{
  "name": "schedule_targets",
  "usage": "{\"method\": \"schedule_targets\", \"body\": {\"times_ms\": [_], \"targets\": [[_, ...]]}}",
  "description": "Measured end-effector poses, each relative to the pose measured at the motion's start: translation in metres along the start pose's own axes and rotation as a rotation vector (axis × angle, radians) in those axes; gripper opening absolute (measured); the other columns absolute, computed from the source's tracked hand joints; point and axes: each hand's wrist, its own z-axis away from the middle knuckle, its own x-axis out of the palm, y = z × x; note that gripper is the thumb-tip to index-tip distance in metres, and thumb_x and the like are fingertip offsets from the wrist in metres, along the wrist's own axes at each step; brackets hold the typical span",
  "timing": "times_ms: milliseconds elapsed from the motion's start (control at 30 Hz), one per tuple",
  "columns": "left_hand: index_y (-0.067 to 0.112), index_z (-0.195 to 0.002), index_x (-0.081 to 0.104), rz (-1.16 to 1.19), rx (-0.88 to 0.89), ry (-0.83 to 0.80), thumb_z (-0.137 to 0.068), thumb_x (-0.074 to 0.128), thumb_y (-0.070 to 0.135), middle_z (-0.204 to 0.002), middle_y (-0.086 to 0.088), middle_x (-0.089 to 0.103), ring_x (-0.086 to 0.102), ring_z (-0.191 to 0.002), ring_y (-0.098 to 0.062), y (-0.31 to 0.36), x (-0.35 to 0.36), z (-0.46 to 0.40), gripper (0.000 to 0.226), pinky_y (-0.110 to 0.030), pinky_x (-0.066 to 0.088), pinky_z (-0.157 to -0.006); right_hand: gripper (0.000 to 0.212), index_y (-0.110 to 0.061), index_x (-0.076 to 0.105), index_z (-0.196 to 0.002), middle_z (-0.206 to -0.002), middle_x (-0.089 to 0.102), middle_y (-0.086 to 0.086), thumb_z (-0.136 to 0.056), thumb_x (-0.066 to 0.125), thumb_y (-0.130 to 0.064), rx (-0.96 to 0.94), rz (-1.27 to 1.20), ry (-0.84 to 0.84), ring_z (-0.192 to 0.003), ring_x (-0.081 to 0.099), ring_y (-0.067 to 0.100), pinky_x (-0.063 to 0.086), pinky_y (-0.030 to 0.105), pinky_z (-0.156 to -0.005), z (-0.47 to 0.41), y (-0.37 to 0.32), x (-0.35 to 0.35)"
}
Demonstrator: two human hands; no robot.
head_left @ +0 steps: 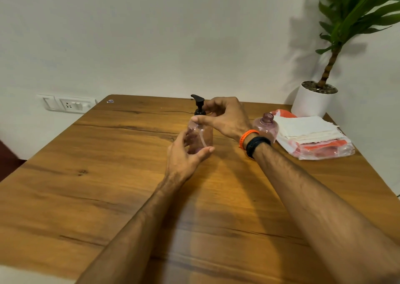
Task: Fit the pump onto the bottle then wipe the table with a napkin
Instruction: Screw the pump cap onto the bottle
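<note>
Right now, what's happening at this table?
A person is fitting a black pump onto a clear pink plastic bottle standing on the wooden table. The left hand steadies the bottle; the right hand grips the pump collar. A second, open pink bottle and white napkins sit to the right, untouched.

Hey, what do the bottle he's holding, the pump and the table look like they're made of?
Bottle: clear pink-tinted plastic, probably; the pump's tube shows through it. Pump: black plastic, apparently, fairly matte. Table: wood or wood-look laminate, smooth with a soft sheen, visible grain lines and knots.
</note>
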Motion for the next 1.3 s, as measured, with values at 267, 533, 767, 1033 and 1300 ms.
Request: {"method": "schedule_targets", "body": {"times_ms": [267,533,767,1033,1300], "targets": [[0.027,-0.134,0.050,0.003,0.026,-0.018,-0.060,0.089,0.042,-0.130,0.000,0.063,0.063,-0.115,-0.014,-0.012,-0.013,0.001,0.085,-0.042,0.056,-0.093,0.031,-0.027,0.070,-0.088,-0.083,0.069,-0.014,-0.064,0.088,-0.033,-0.015,-0.085,-0.011,-0.076,0.065,-0.001,0.057,0.017,-0.070,-0.002,0.008,0.005],[0.030,-0.140,0.045,-0.031,0.034,-0.003,-0.064,0.087,0.040,-0.132,-0.002,0.061,0.062,-0.115,-0.016,-0.017,-0.010,-0.001,0.087,-0.043,0.055,-0.094,0.030,-0.016,0.075,-0.099,-0.091,0.074,-0.008,-0.072,0.083,-0.024,-0.076,-0.112,-0.087,-0.077,0.064,-0.005,0.049,0.012,-0.069,-0.005,0.010,0.003],[0.032,-0.140,0.045,-0.045,0.074,-0.005,-0.066,0.085,0.040,-0.131,0.000,0.061,0.062,-0.111,-0.010,-0.018,-0.009,-0.002,0.084,-0.034,0.056,-0.093,0.031,-0.009,0.070,-0.114,-0.108,0.073,0.004,-0.084,0.073,-0.014,-0.100,-0.189,-0.180,-0.103,0.067,0.020,0.055,0.036,-0.093,-0.002,0.016,-0.001],[0.032,-0.137,0.046,-0.057,0.064,-0.007,-0.065,0.085,0.044,-0.132,-0.001,0.060,0.061,-0.113,-0.012,-0.021,-0.011,-0.001,0.083,-0.038,0.055,-0.094,0.043,-0.012,0.070,-0.100,-0.086,0.068,-0.003,-0.066,0.085,-0.033,-0.075,-0.265,-0.043,-0.072,0.058,0.006,0.055,0.022,-0.072,0.000,0.022,0.016],[0.033,-0.139,0.044,-0.075,0.042,0.006,-0.063,0.084,0.048,-0.136,-0.002,0.057,0.059,-0.114,-0.013,-0.019,-0.010,-0.002,0.088,-0.044,0.053,-0.097,0.038,-0.001,0.066,-0.118,-0.112,0.071,0.010,-0.081,0.073,-0.009,-0.086,-0.332,-0.169,-0.099,0.068,0.012,0.055,0.017,-0.075,-0.003,0.023,0.005]]}}
